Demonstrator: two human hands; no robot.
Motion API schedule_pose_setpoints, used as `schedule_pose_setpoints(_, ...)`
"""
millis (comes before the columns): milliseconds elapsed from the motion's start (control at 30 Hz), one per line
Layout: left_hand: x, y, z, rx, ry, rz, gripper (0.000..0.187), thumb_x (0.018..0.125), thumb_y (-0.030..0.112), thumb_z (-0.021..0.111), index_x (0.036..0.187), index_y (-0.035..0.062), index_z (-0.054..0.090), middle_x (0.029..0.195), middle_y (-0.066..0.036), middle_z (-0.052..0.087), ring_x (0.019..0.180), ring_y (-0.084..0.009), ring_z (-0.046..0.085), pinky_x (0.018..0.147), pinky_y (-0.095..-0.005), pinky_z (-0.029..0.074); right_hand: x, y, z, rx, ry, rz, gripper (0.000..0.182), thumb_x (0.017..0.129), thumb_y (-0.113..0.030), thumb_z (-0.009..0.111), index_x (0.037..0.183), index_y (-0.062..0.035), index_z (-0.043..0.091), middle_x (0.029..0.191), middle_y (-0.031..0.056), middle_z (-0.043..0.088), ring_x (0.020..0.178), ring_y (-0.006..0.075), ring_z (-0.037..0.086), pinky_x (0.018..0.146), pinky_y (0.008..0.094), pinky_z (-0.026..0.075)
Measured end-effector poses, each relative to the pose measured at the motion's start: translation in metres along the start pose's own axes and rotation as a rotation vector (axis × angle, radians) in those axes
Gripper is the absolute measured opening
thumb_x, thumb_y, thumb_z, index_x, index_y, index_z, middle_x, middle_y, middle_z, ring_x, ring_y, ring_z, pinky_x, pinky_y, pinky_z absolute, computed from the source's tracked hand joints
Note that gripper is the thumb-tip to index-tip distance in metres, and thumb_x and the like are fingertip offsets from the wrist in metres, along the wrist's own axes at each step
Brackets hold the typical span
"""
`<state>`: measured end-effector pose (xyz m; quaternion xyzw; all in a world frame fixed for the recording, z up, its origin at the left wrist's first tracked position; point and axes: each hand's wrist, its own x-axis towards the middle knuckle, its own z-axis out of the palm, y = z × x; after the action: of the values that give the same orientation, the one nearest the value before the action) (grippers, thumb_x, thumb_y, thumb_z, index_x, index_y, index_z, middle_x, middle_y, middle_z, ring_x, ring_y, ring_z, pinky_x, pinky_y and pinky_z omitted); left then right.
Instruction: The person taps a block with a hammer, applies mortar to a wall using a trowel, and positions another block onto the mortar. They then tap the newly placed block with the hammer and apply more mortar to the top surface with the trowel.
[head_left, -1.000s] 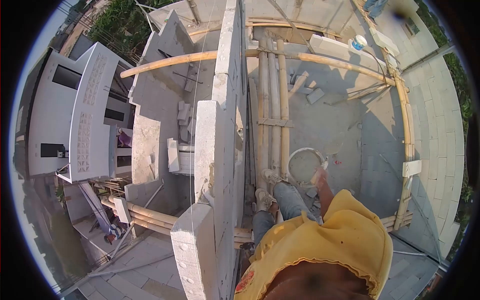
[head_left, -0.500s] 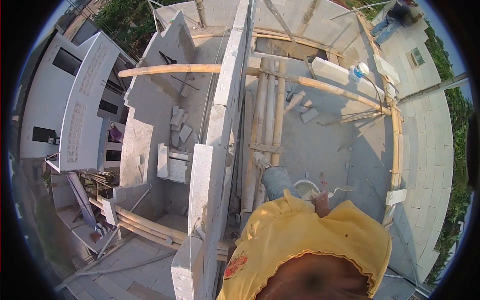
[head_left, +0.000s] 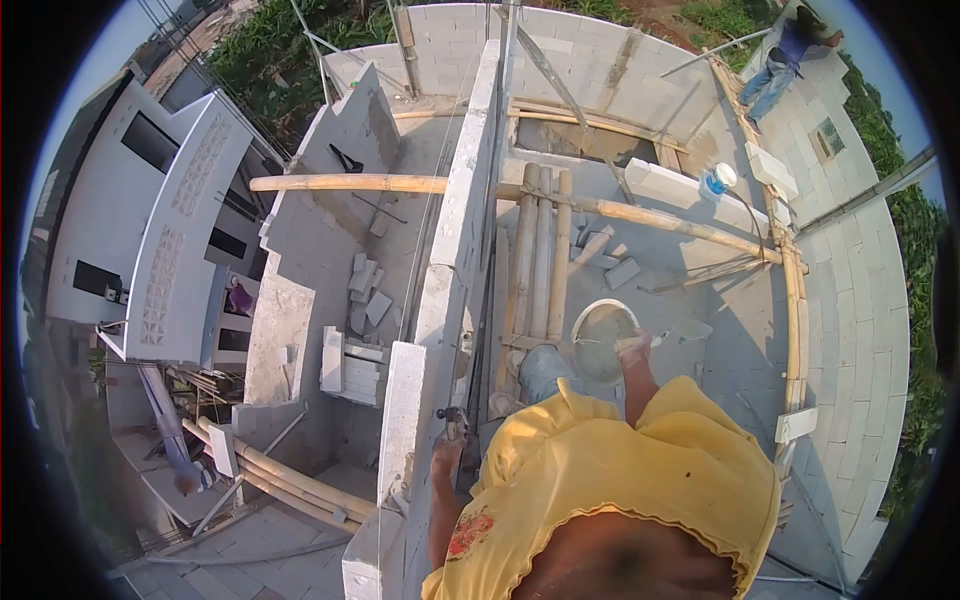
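Note:
My left hand (head_left: 447, 450) is closed around a small dark-headed tool (head_left: 452, 413), possibly a hammer, beside the narrow top of the block wall (head_left: 407, 390). On the other side, my right hand (head_left: 634, 352) is closed at the right rim of a round bucket (head_left: 603, 308). Something small and pale sticks out by its fingers, too small to identify. Grey material (head_left: 600, 355) shows inside the bucket. My bent knee (head_left: 545, 372) lies just left of the bucket.
Bamboo poles (head_left: 540, 265) stand ahead; another pole (head_left: 680, 227) crosses the room. Loose blocks (head_left: 622, 273) and a white-blue bucket (head_left: 718, 180) are beyond. Stacked blocks (head_left: 360, 375) sit left of the wall. Another person (head_left: 785, 65) is on the far right wall.
My left hand has come into view with the dark-headed tool. My right hand has moved forward to the bucket's rim, and more of the bucket shows. The view has shifted slightly.

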<state>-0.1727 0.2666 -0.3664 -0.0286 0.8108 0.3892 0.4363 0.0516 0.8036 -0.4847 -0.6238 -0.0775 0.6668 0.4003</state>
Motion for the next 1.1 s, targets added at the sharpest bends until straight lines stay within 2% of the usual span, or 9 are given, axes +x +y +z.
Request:
schedule_pose_setpoints(100, -0.033, -0.022, 0.000, -0.140, 0.045, -0.073, 0.027, 0.091, 0.027, 0.069, 0.113, 0.0115, 0.072, 0.097, -0.003, 0.071, 0.087, -0.0178, 0.067, 0.073, -0.0374, 0.054, -0.026, -0.023, 0.090, -0.003, -0.025, -0.012, 0.039, 0.086, -0.027, 0.057, 0.112, 0.0014, 0.065, 0.106, 0.0178, 0.071, 0.097, 0.0361, 0.069, 0.086, 0.0507, 0.055)
schedule_pose_setpoints(267, -0.098, -0.061, 0.023, -0.384, 0.057, -0.487, 0.029, 0.093, 0.024, 0.068, 0.119, 0.0098, 0.070, 0.108, -0.004, 0.071, 0.095, -0.0176, 0.067, 0.077, -0.0350, 0.055, 0.017, -0.035, 0.172, -0.143, -0.150, -0.051, 0.036, 0.082, -0.021, 0.065, 0.109, 0.0019, 0.066, 0.103, 0.0160, 0.071, 0.091, 0.0361, 0.070, 0.080, 0.0502, 0.056)
schedule_pose_setpoints(333, -0.121, -0.084, 0.036, -0.422, 0.066, -0.552, 0.030, 0.093, 0.023, 0.068, 0.120, 0.0095, 0.069, 0.108, -0.004, 0.071, 0.096, -0.0177, 0.067, 0.079, -0.0356, 0.055, 0.038, -0.041, 0.209, -0.170, -0.241, -0.019, 0.040, 0.078, -0.018, 0.072, 0.108, 0.0057, 0.062, 0.102, 0.0175, 0.068, 0.087, 0.0370, 0.070, 0.073, 0.0501, 0.057)
schedule_pose_setpoints(467, -0.140, -0.083, 0.072, -0.440, 0.087, -0.644, 0.032, 0.092, 0.022, 0.069, 0.122, 0.0091, 0.068, 0.109, -0.004, 0.071, 0.096, -0.0179, 0.067, 0.081, -0.0369, 0.055, 0.099, -0.022, 0.278, -0.295, -0.150, 0.026, 0.043, 0.075, -0.016, 0.076, 0.111, 0.0045, 0.062, 0.104, 0.0166, 0.066, 0.086, 0.0346, 0.068, 0.073, 0.0494, 0.056)
schedule_pose_setpoints(533, -0.131, -0.046, 0.089, -0.434, 0.087, -0.667, 0.033, 0.092, 0.021, 0.069, 0.123, 0.0088, 0.067, 0.109, -0.004, 0.071, 0.096, -0.0180, 0.067, 0.082, -0.0375, 0.055, 0.087, -0.007, 0.309, -0.403, -0.021, 0.031, 0.046, 0.074, -0.015, 0.077, 0.112, 0.0040, 0.062, 0.105, 0.0159, 0.065, 0.085, 0.0333, 0.066, 0.072, 0.0493, 0.055)
schedule_pose_setpoints(733, -0.042, 0.101, 0.133, -0.333, -0.011, -0.633, 0.037, 0.090, 0.019, 0.070, 0.126, 0.0081, 0.066, 0.111, -0.004, 0.070, 0.097, -0.0183, 0.066, 0.085, -0.0393, 0.055, 0.157, 0.033, 0.377, -0.653, 0.061, 0.070, 0.047, 0.071, -0.014, 0.080, 0.113, 0.0011, 0.065, 0.099, 0.0122, 0.063, 0.082, 0.0264, 0.063, 0.072, 0.0467, 0.053)
schedule_pose_setpoints(900, 0.039, 0.194, 0.159, -0.253, -0.145, -0.624, 0.040, 0.089, 0.017, 0.071, 0.128, 0.0075, 0.064, 0.112, -0.004, 0.070, 0.098, -0.0185, 0.066, 0.088, -0.0408, 0.054, 0.224, 0.053, 0.427, -0.784, 0.019, 0.125, 0.032, 0.073, -0.016, 0.078, 0.101, -0.0069, 0.065, 0.084, 0.0051, 0.057, 0.073, 0.0192, 0.058, 0.062, 0.0401, 0.048)
schedule_pose_setpoints(1000, 0.066, 0.223, 0.171, -0.270, -0.130, -0.723, 0.032, 0.094, 0.012, 0.067, 0.125, 0.0031, 0.065, 0.109, -0.008, 0.071, 0.101, -0.0203, 0.067, 0.086, -0.0342, 0.056, 0.256, 0.078, 0.445, -0.807, -0.052, 0.080, 0.031, 0.073, -0.015, 0.079, 0.099, -0.0070, 0.066, 0.083, 0.0044, 0.059, 0.076, 0.0182, 0.059, 0.063, 0.0391, 0.048)
schedule_pose_setpoints(1100, 0.056, 0.181, 0.182, -0.424, -0.043, -0.749, 0.033, 0.092, 0.009, 0.069, 0.123, 0.0005, 0.064, 0.111, -0.010, 0.071, 0.104, -0.0214, 0.067, 0.089, -0.0356, 0.055, 0.283, 0.099, 0.460, -0.897, -0.135, 0.036, 0.032, 0.073, -0.015, 0.079, 0.101, -0.0047, 0.068, 0.087, 0.0035, 0.063, 0.079, 0.0185, 0.061, 0.067, 0.0391, 0.049)
